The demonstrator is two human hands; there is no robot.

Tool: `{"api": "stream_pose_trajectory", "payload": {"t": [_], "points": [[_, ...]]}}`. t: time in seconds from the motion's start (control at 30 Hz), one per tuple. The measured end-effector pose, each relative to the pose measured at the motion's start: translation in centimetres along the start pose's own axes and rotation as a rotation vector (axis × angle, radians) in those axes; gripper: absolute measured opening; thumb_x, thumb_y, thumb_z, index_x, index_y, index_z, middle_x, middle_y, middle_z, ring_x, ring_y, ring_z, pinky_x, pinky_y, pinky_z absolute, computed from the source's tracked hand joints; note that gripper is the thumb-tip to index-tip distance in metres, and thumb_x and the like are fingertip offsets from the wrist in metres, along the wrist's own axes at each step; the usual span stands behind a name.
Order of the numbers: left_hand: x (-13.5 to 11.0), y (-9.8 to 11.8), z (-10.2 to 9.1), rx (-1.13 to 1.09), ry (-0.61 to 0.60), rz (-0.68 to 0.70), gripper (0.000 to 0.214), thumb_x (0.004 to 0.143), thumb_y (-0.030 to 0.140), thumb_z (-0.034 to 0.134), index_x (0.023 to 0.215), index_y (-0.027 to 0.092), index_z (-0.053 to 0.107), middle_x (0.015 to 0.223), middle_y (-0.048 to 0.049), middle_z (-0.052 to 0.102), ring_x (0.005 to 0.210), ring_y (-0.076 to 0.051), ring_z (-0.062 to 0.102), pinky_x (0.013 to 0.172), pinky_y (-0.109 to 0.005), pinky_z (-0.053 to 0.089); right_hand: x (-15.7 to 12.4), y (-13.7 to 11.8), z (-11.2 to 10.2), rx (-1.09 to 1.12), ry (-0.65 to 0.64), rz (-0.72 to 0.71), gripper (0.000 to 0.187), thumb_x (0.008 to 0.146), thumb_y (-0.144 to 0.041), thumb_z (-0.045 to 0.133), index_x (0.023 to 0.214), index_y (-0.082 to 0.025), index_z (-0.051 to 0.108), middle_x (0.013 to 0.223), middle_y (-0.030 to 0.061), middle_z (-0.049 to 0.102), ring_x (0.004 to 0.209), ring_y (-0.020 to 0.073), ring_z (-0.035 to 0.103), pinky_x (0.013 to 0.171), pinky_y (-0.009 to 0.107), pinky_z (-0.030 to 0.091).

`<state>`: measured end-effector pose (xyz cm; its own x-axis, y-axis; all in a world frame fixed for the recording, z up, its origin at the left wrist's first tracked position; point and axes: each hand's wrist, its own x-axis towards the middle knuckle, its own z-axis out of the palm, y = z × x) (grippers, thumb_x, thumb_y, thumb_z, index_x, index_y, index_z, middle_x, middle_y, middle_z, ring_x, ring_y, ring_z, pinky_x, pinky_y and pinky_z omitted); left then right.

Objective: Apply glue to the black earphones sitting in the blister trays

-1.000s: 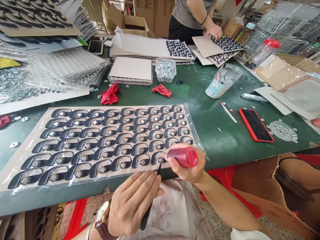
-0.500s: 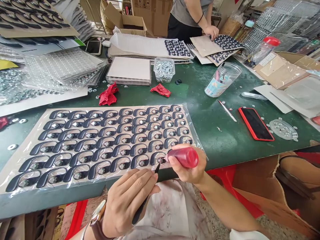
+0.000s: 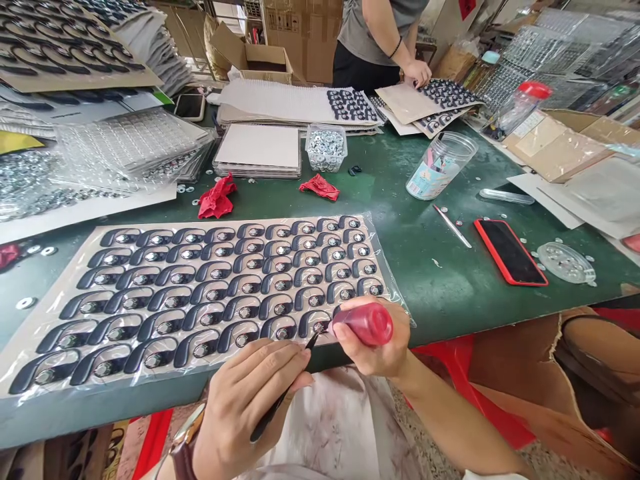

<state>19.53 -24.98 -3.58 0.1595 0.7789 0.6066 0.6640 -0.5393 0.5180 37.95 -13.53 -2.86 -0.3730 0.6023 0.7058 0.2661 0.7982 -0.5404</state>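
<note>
My left hand (image 3: 257, 393) is closed on slim black tweezers (image 3: 273, 417), whose tip points at a round silvery stud on the lower right part of the sheet. My right hand (image 3: 385, 347) is wrapped round a red squeeze bottle (image 3: 367, 323), tilted with its nozzle toward the same stud. Under both hands lies a card sheet (image 3: 90, 250) in clear film, bearing rows of curved dark hook-shaped pieces, each with a faceted round stud. Whether tip or nozzle touches the stud, I cannot tell.
Behind the sheet are red crumpled cloths (image 3: 217, 197), a tub of small metal discs (image 3: 326, 147) and stacked cards (image 3: 257, 148). To the right lie a plastic jar (image 3: 433, 177), a white stick (image 3: 453, 227) and a red-cased phone (image 3: 510, 252). Across the table, a co-worker's hand (image 3: 416, 72) handles similar sheets.
The view has shifted slightly. Both hands keep their grips beside the same stud; the tweezers' tip has moved a little, and the co-worker's hand has shifted slightly over the far sheets.
</note>
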Motion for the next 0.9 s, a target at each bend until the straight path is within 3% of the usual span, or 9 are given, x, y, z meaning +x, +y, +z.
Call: {"api": "stream_pose_trajectory", "payload": {"t": [0.3,0.57,0.8,0.9], "points": [[1.1,-0.9,-0.5,-0.137,-0.012,-0.103,0.021,0.086,0.001,0.059,0.101,0.014,0.064,0.094,-0.004,0.07,0.083,-0.014,0.065,0.076,-0.029,0.05,0.0,-0.1,0.3,0.047,-0.036,0.024,0.01,0.078,-0.024,0.068,0.074,-0.019,0.061,0.067,0.0035,0.07,0.053,0.0163,0.066,0.049,0.027,0.053],[2.9,-1.6,-1.5,-0.129,-0.095,-0.21,0.013,0.091,0.011,0.056,0.094,0.019,0.066,0.092,0.0008,0.072,0.079,-0.011,0.066,0.073,-0.025,0.05,0.3,-0.3,0.1,0.093,-0.082,0.053,0.009,0.08,-0.025,0.069,0.079,-0.018,0.063,0.074,0.0043,0.072,0.062,0.0177,0.07,0.055,0.027,0.058],[3.5,-2.0,-1.5,-0.126,-0.077,-0.278,0.009,0.092,0.018,0.058,0.092,0.02,0.067,0.088,0.0017,0.072,0.079,-0.011,0.068,0.072,-0.022,0.052,-0.2,0.1,0.3,0.034,-0.061,-0.096,0.025,0.08,-0.035,0.071,0.098,-0.02,0.062,0.074,0.0035,0.072,0.06,0.0176,0.069,0.051,0.027,0.057],[3.5,-2.1,-1.7,-0.141,-0.075,-0.305,0.009,0.092,0.019,0.058,0.091,0.021,0.067,0.088,0.002,0.073,0.08,-0.011,0.068,0.072,-0.022,0.052,-0.1,-0.1,0.3,0.073,-0.084,-0.062,0.023,0.078,-0.035,0.073,0.093,-0.019,0.064,0.073,0.003,0.072,0.059,0.0173,0.069,0.052,0.027,0.057]]}}
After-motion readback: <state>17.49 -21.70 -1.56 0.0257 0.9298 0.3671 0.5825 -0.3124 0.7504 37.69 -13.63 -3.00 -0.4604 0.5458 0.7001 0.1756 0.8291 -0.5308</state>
